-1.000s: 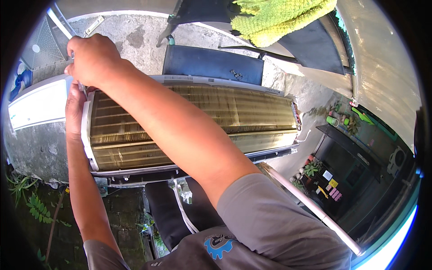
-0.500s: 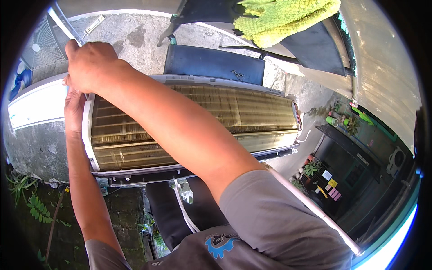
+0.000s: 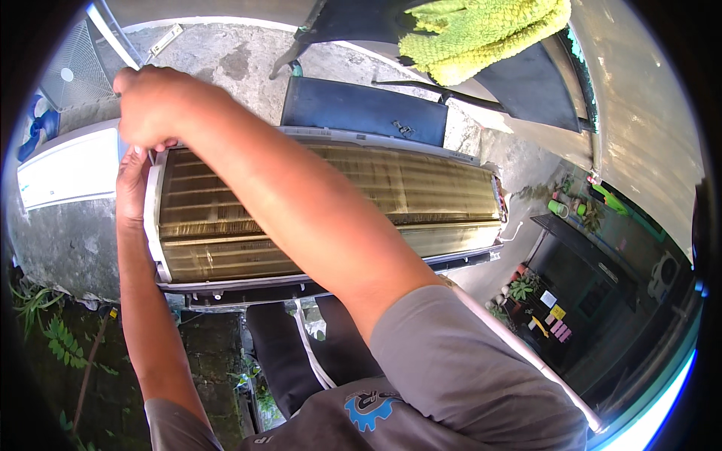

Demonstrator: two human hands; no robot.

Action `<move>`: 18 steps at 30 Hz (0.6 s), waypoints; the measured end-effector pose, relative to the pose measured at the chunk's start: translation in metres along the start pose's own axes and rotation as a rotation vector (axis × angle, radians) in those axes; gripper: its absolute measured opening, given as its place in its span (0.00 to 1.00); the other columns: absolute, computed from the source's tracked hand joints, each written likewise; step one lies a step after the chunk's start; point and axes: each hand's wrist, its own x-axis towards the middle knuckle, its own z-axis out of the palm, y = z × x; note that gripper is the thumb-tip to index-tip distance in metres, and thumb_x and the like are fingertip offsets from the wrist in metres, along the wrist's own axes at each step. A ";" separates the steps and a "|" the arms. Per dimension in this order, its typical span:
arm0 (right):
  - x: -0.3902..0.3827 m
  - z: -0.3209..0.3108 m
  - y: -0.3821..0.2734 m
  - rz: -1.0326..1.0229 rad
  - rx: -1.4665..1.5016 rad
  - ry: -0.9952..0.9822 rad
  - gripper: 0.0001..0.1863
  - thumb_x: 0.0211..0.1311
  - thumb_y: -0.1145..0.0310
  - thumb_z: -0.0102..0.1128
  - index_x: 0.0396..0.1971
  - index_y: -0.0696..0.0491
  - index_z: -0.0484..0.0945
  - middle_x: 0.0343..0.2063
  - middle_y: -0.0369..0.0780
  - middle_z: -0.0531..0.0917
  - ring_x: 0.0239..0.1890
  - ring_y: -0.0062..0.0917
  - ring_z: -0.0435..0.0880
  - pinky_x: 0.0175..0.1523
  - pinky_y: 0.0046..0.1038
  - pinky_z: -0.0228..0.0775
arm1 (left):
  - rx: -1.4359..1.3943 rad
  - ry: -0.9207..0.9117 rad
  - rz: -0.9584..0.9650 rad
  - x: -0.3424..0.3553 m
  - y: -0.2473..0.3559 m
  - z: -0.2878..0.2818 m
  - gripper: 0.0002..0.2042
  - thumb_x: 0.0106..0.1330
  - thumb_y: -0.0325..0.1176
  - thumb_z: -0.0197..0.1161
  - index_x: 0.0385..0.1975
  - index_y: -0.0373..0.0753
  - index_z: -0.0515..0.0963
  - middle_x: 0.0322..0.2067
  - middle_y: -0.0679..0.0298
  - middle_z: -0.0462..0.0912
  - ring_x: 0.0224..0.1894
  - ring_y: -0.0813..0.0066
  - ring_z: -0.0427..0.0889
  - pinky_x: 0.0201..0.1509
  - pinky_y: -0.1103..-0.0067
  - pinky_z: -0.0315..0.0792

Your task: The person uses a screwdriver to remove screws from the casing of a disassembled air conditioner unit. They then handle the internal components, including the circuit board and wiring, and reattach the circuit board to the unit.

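An air conditioner's indoor unit lies across the middle with its brownish finned coil (image 3: 436, 188) exposed. My right arm reaches across the coil to the unit's left end. There my right hand (image 3: 159, 105) is closed, its fingers curled over the upper left corner; what it grips is hidden behind the fingers. Just below, my left hand (image 3: 132, 184) is raised beside the white end frame (image 3: 153, 225), with the thumb up close to the right hand. Its other fingers are mostly hidden, so its hold cannot be made out. A white panel (image 3: 71, 169) is left of my hands.
A blue padded panel (image 3: 365, 111) lies beyond the unit. A yellow towel (image 3: 485, 37) hangs at the top. An outdoor unit's grille (image 3: 74, 71) is at the upper left. A pale pipe (image 3: 519, 342) slants past my right sleeve. Potted plants (image 3: 520, 288) are below on the right.
The view has shifted slightly, moving the scene a little to the right. My right hand has turned a little at the corner, and more of my left thumb shows beneath it.
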 end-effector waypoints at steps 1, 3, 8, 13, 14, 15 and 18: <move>0.001 -0.009 0.004 -0.061 0.125 -0.125 0.32 0.62 0.73 0.63 0.69 0.54 0.72 0.42 0.48 0.91 0.32 0.34 0.93 0.43 0.32 0.86 | -0.029 -0.068 -0.023 -0.001 0.002 0.001 0.26 0.75 0.49 0.66 0.62 0.34 0.76 0.55 0.61 0.84 0.60 0.67 0.79 0.70 0.70 0.69; 0.000 -0.013 0.006 -0.077 0.092 -0.046 0.31 0.64 0.71 0.65 0.69 0.51 0.74 0.42 0.45 0.91 0.34 0.33 0.93 0.44 0.34 0.86 | -0.037 -0.029 -0.148 -0.003 0.003 0.005 0.29 0.76 0.54 0.63 0.63 0.34 0.76 0.53 0.62 0.84 0.59 0.68 0.79 0.70 0.70 0.69; 0.000 0.000 -0.007 -0.038 -0.401 0.170 0.31 0.64 0.69 0.68 0.68 0.56 0.74 0.41 0.45 0.91 0.36 0.33 0.93 0.44 0.36 0.86 | 0.052 0.063 0.105 0.001 -0.005 0.013 0.25 0.77 0.51 0.64 0.59 0.34 0.77 0.49 0.62 0.84 0.56 0.67 0.80 0.69 0.69 0.68; 0.001 -0.009 0.000 -0.016 0.061 -0.093 0.25 0.68 0.65 0.67 0.63 0.55 0.78 0.42 0.43 0.91 0.49 0.35 0.91 0.56 0.34 0.81 | -0.021 -0.182 0.040 0.004 0.001 -0.002 0.23 0.77 0.48 0.65 0.58 0.34 0.77 0.49 0.62 0.84 0.54 0.66 0.81 0.69 0.68 0.69; 0.000 -0.010 0.004 -0.090 0.120 -0.028 0.25 0.68 0.64 0.68 0.62 0.56 0.78 0.41 0.44 0.91 0.47 0.36 0.91 0.55 0.35 0.81 | -0.072 -0.101 -0.021 0.001 0.001 -0.003 0.23 0.77 0.49 0.65 0.58 0.34 0.77 0.50 0.62 0.84 0.54 0.66 0.81 0.69 0.68 0.69; 0.001 -0.010 0.004 -0.116 0.073 0.008 0.25 0.67 0.64 0.69 0.62 0.57 0.78 0.41 0.44 0.91 0.47 0.36 0.91 0.55 0.35 0.81 | -0.108 -0.079 -0.086 -0.001 0.000 -0.002 0.24 0.76 0.49 0.66 0.58 0.34 0.77 0.50 0.62 0.84 0.55 0.66 0.81 0.69 0.68 0.69; 0.003 -0.001 -0.001 -0.043 -0.232 0.145 0.30 0.63 0.63 0.73 0.64 0.55 0.76 0.40 0.46 0.91 0.45 0.34 0.92 0.53 0.35 0.83 | -0.137 -0.019 0.020 -0.005 -0.007 0.006 0.25 0.75 0.50 0.67 0.60 0.35 0.77 0.49 0.62 0.85 0.54 0.67 0.81 0.69 0.68 0.68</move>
